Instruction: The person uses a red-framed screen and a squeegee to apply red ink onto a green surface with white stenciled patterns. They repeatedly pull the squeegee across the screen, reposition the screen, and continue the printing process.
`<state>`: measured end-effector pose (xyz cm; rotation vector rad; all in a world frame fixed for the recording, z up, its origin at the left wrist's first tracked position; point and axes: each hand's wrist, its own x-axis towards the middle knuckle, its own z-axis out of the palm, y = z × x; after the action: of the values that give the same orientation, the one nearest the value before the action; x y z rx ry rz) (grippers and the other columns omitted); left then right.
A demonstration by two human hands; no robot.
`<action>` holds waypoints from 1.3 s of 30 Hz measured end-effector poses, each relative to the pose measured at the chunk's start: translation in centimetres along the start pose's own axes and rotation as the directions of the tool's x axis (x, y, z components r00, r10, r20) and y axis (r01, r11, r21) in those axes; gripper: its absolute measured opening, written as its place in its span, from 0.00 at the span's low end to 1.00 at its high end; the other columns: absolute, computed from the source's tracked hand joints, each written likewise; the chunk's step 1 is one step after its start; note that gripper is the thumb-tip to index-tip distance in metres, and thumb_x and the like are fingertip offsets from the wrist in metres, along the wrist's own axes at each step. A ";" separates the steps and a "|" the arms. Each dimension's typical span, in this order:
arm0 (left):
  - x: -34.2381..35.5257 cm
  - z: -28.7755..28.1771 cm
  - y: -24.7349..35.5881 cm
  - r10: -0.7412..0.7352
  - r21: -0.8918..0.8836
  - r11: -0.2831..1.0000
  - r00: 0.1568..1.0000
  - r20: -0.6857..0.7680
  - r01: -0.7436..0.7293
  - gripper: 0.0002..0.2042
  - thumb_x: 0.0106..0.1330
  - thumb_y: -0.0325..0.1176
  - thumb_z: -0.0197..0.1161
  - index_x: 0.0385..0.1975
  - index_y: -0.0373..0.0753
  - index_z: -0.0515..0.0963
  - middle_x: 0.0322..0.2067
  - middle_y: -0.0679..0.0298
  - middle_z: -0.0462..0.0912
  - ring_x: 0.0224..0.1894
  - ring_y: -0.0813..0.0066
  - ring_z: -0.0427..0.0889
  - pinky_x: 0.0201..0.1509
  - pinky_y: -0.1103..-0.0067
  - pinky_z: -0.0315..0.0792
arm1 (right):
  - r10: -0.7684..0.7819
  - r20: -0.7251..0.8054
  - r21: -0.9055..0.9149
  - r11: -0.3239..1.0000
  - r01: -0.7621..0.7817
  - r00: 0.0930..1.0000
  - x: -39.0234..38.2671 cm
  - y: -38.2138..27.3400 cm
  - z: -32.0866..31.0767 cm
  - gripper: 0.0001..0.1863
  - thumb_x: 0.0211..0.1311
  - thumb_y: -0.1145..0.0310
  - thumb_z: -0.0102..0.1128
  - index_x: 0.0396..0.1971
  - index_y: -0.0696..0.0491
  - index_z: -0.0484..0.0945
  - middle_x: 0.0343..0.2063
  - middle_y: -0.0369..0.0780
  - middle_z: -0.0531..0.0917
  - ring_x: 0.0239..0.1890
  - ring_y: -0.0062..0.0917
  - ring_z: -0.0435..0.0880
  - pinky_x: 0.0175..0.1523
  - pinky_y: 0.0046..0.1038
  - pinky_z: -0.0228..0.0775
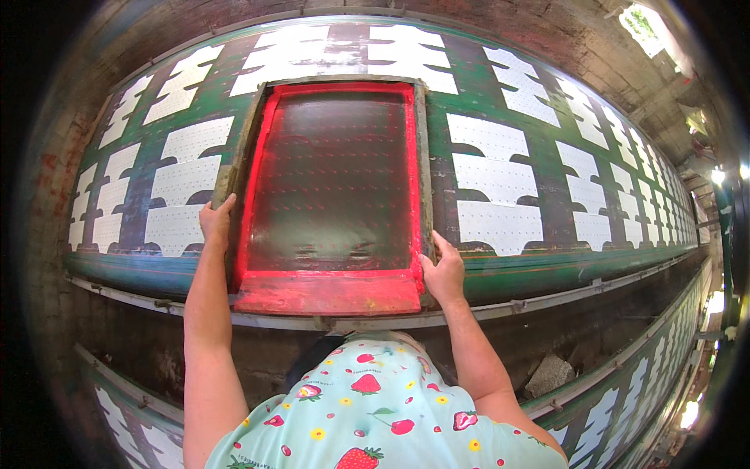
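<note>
A rectangular screen frame (332, 180) with a dark, semi-transparent mesh, a bright red border and a wider red band along its near edge lies over a long green table (297, 23). My left hand (215, 219) is closed on the frame's left side rail, thumb upward. My right hand (442, 266) holds the right side rail near its lower corner. Rows of white cut pieces (492, 184) dotted with small marks lie on the table to either side of the frame and beyond it. Faint rows of small red marks show in the mesh.
A metal rail (516, 310) runs along the table's near edge. Below it is a dark gap with a grey lump (548, 375). Similar tables with white pieces (601, 418) stand behind me on both sides. A rough masonry wall (55, 172) curves around the left.
</note>
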<state>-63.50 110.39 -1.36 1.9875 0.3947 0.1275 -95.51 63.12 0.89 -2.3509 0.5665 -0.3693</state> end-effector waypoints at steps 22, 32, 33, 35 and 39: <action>-1.1 -0.9 2.9 -0.131 -0.245 0.954 0.974 0.185 0.175 0.17 0.70 0.38 0.82 0.51 0.34 0.90 0.41 0.63 0.93 0.37 0.74 0.88 0.45 0.72 0.80 | -0.075 -0.155 0.075 0.993 0.088 0.985 2.2 -4.8 -3.0 0.23 0.55 0.81 0.74 0.53 0.50 0.93 0.44 0.45 0.90 0.49 0.41 0.90 0.57 0.40 0.83; -9.3 8.6 8.7 -0.056 -0.297 0.948 0.978 0.200 0.115 0.18 0.70 0.35 0.83 0.53 0.33 0.88 0.44 0.63 0.93 0.41 0.73 0.89 0.50 0.72 0.82 | 0.115 -0.168 0.103 0.990 -0.098 0.979 5.8 5.9 -11.0 0.20 0.58 0.79 0.70 0.50 0.49 0.94 0.45 0.46 0.91 0.48 0.44 0.92 0.56 0.42 0.85; -10.6 10.3 9.3 -0.046 -0.299 0.949 0.981 0.188 0.101 0.18 0.70 0.35 0.83 0.53 0.33 0.88 0.44 0.63 0.93 0.42 0.74 0.89 0.50 0.72 0.81 | 0.098 -0.179 0.099 0.992 -0.081 0.979 6.1 7.7 -12.1 0.20 0.58 0.79 0.70 0.50 0.49 0.94 0.45 0.45 0.91 0.48 0.44 0.92 0.56 0.42 0.85; -13.7 13.7 10.6 -0.020 -0.302 0.951 0.986 0.167 0.070 0.18 0.70 0.36 0.83 0.53 0.33 0.88 0.45 0.62 0.93 0.43 0.74 0.89 0.51 0.73 0.81 | 0.111 -0.195 0.091 0.991 -0.094 0.975 6.6 11.3 -14.4 0.20 0.57 0.79 0.70 0.49 0.48 0.94 0.45 0.45 0.91 0.47 0.43 0.92 0.55 0.41 0.85; -20.0 20.3 13.0 -0.022 -0.291 0.954 0.985 0.170 0.072 0.19 0.69 0.35 0.84 0.54 0.33 0.89 0.44 0.64 0.92 0.42 0.75 0.88 0.49 0.74 0.80 | 0.207 -0.196 0.077 0.978 -0.196 0.959 7.0 18.8 -18.9 0.20 0.56 0.79 0.69 0.48 0.47 0.94 0.44 0.44 0.91 0.46 0.43 0.92 0.54 0.41 0.84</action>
<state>-74.14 81.30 3.08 1.6761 0.2964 -0.0096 -102.74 36.53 2.66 -2.1899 0.8736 -0.5269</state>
